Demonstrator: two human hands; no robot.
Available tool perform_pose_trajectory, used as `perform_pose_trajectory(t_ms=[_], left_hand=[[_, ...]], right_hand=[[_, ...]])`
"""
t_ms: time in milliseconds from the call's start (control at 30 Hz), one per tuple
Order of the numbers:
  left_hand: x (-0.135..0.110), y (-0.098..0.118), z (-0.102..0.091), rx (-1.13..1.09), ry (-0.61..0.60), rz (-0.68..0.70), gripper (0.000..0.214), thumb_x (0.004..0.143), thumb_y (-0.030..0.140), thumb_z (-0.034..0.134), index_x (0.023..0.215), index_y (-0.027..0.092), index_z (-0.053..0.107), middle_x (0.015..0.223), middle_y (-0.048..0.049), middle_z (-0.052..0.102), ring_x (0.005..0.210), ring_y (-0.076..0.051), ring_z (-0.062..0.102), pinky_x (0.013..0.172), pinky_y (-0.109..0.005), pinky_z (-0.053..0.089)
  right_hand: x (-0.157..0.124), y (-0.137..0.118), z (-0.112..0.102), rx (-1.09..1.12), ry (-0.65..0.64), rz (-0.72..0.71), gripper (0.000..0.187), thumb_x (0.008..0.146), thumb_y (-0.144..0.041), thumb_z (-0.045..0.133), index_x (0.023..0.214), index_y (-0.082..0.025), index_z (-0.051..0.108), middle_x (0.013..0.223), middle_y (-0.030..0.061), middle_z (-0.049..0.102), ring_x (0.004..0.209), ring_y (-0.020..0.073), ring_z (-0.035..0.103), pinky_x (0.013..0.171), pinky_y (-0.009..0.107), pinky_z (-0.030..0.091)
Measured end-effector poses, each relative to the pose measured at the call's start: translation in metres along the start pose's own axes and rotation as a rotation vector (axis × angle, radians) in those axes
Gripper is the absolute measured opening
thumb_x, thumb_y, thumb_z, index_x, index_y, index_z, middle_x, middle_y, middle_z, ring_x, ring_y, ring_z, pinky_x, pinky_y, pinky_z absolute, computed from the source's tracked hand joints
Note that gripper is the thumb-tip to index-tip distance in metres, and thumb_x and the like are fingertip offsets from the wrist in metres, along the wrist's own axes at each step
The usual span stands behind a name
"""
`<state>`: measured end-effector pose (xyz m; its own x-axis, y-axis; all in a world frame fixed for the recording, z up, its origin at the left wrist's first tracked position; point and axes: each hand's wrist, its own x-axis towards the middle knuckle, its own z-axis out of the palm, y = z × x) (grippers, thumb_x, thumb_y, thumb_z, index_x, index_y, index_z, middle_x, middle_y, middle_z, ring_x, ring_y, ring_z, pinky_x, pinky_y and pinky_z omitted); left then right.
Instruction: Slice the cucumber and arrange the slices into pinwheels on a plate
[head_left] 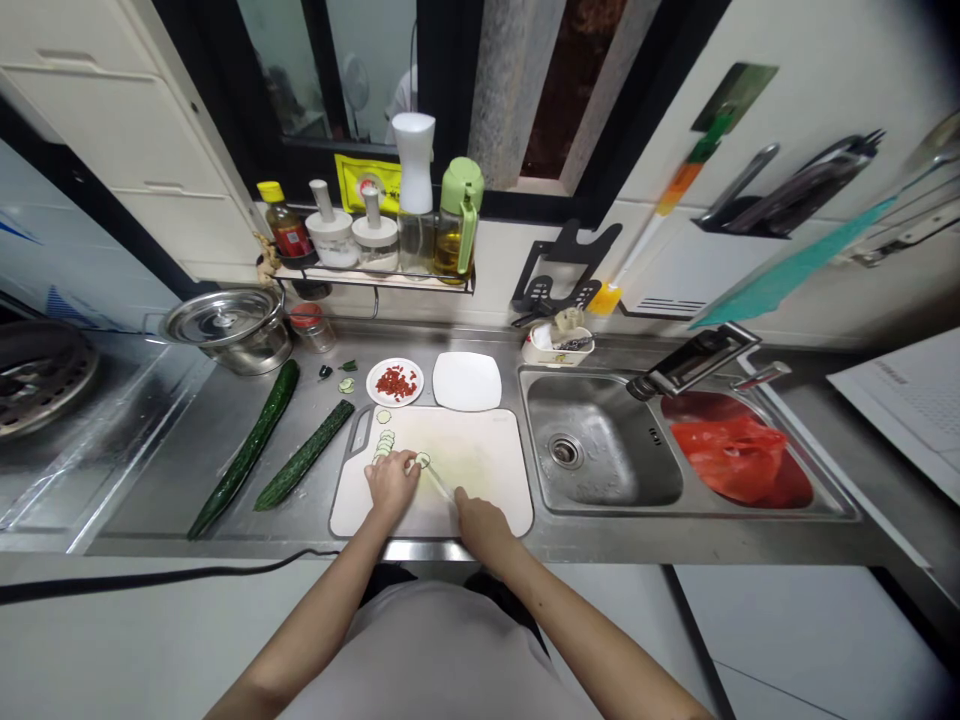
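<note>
My right hand (484, 525) is wrapped round the handle of a small knife (439, 482), whose blade points up and left over the white cutting board (480, 480). The blade tip reaches a pale green cucumber slice (423, 460). Closed at the fingertips, my left hand (393, 484) pinches the near edge of that slice. Just beyond its knuckles lies an overlapping row of cucumber slices (385, 441), partly hidden by the hand. One single slice (384, 416) rests near the board's top left corner.
Two whole cucumbers (304, 457) lie left of the board. Behind it stand a plate of chopped red pieces (395, 403) and a white square plate (466, 382). A steel sink (600, 490) is to the right, a lidded pot (247, 345) at the back left.
</note>
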<state>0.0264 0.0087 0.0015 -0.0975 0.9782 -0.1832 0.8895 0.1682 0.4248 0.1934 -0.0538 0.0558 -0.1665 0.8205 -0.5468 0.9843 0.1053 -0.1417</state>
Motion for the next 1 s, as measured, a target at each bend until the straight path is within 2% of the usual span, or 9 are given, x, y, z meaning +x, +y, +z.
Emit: perform_pose_trajectory(t_ms=[700, 1000], left_hand=[[-0.001, 0.002, -0.006, -0.031, -0.023, -0.002, 0.025, 0.084, 0.037, 0.051, 0.099, 0.029, 0.069, 0.095, -0.005, 0.069, 0.099, -0.027, 0.054, 0.086, -0.04, 0.029], [0.0, 0.002, -0.005, -0.032, -0.018, -0.001, 0.024, 0.083, 0.037, 0.052, 0.098, 0.029, 0.069, 0.092, -0.0042, 0.069, 0.098, -0.026, 0.054, 0.085, -0.04, 0.029]], right_hand=[[0.005, -0.006, -0.001, -0.033, 0.05, -0.027, 0.034, 0.086, -0.003, 0.036, 0.117, -0.014, 0.044, 0.091, 0.0145, 0.068, 0.089, 0.0247, 0.067, 0.07, 0.031, 0.048], [0.008, -0.001, -0.016, -0.106, 0.032, -0.054, 0.031, 0.087, -0.004, 0.038, 0.114, -0.015, 0.047, 0.091, 0.0137, 0.069, 0.09, 0.0244, 0.067, 0.072, 0.032, 0.05]])
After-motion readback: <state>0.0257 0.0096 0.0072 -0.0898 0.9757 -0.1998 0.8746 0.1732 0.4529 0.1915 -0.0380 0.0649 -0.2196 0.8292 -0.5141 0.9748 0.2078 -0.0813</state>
